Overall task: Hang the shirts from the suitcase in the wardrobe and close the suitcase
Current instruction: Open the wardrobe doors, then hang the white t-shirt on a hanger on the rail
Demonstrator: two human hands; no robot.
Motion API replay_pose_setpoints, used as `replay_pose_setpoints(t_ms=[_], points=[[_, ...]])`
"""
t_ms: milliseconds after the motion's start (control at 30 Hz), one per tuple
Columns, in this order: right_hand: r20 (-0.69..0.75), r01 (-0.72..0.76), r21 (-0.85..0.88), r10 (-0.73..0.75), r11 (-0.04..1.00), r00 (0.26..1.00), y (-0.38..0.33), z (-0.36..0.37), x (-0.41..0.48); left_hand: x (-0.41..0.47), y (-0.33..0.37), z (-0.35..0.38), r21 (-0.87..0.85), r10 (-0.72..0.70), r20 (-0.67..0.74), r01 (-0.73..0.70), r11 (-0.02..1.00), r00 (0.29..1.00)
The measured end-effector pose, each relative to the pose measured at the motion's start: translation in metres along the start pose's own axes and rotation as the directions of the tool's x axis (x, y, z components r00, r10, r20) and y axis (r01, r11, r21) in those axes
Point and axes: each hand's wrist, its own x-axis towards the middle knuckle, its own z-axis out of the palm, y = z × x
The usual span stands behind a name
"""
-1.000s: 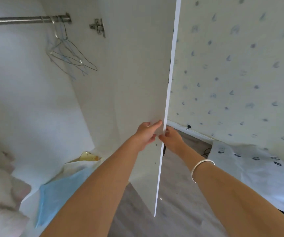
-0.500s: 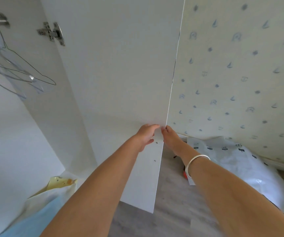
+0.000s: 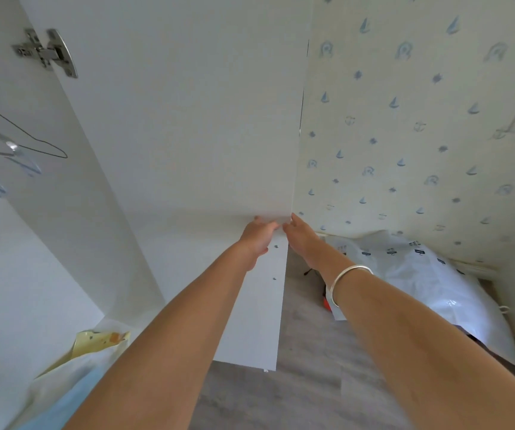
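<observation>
The white wardrobe door [image 3: 188, 144] stands open, with its free edge near the patterned wall. My left hand [image 3: 257, 235] rests against the door's inner face beside that edge. My right hand [image 3: 301, 235], with a silver bangle on the wrist, holds the edge from the outer side. Empty wire hangers [image 3: 11, 147] hang inside the wardrobe at the far left. No suitcase or shirt is in view.
A metal hinge [image 3: 47, 52] joins the door to the wardrobe side. A yellow paper bag [image 3: 95, 339] and blue fabric [image 3: 64, 405] lie on the wardrobe bottom. A white plastic bag [image 3: 420, 280] lies on the grey floor by the wall, with a small orange item [image 3: 326, 302] beside it.
The door has swung further to the right towards the wall with both hands on its edge. The view followed, so the rail has left the frame.
</observation>
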Motion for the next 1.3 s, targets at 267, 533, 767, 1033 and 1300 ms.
replay_pose_setpoints(t_ms=[267, 533, 767, 1033, 1300], points=[[-0.020, -0.269, 0.098, 0.272, 0.958, 0.962, 0.051, -0.020, -0.026, -0.010, -0.032, 0.035, 0.202, -0.177, -0.022, 0.178, 0.963, 0.984], [-0.305, -0.473, 0.406, 0.604, 0.782, 0.737, 0.133, -0.101, -0.122, -0.032, -0.033, 0.166, 0.514, -0.171, 0.463, -0.106, 0.851, 0.870], [-0.558, -0.418, 0.635, 0.760, 0.650, 0.333, 0.219, -0.134, -0.282, -0.129, -0.085, 0.288, 0.565, -0.273, 0.792, -0.489, 0.664, 0.546], [-0.503, -0.208, 0.858, 0.848, 0.469, -0.164, 0.291, -0.105, -0.487, -0.284, -0.170, 0.377, 0.383, -0.450, 0.883, -0.757, 0.528, 0.133], [-0.322, -0.109, 0.947, 0.886, 0.303, -0.335, 0.367, -0.074, -0.622, -0.390, -0.251, 0.445, 0.292, -0.572, 0.820, -0.853, 0.432, -0.009]])
